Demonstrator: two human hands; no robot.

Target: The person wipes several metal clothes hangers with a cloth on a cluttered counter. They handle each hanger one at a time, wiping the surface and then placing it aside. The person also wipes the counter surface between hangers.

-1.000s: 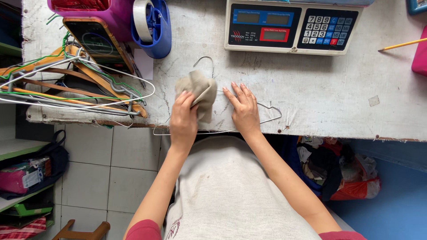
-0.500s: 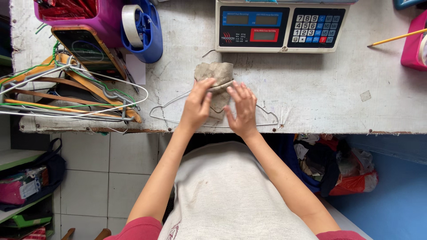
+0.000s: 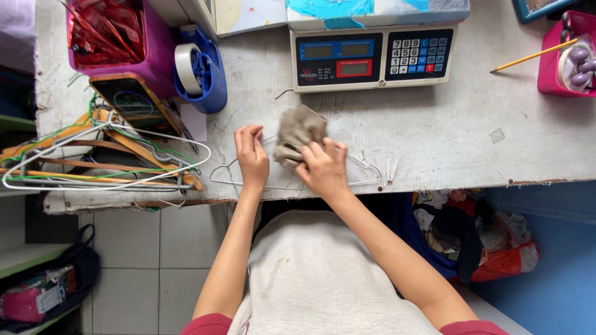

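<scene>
On the far left of the worn white table (image 3: 434,136), a heap of hangers (image 3: 105,155) lies tangled, wire ones and wooden ones together, with green and white loops hanging over the edge. Behind them stand a purple bin (image 3: 118,43) full of red packets and a blue tape dispenser (image 3: 202,71).

Next comes the left hand (image 3: 251,155), resting on the table with its fingers loosely curled and its fingertips at the left shoulder of a single wire hanger (image 3: 292,180) that lies flat near the front edge. It seems to steady the wire rather than hold it; I cannot tell whether any finger actually closes round it.

Over the middle of that hanger lies a small grey-beige cloth (image 3: 299,131), bunched and crumpled, its upper part just in front of the scale (image 3: 372,56). The right hand (image 3: 323,169) pinches the lower edge of the cloth, fingers closed on the fabric.

As I judge it, the work of getting the cloth onto the hanger is under way but not finished: the cloth is gathered over the wire, yet it is still rumpled, not spread or hung straight, and the hanger is still flat on the table.

Farther right lie a yellow pencil (image 3: 534,56) and a pink box (image 3: 565,56) at the corner.
</scene>
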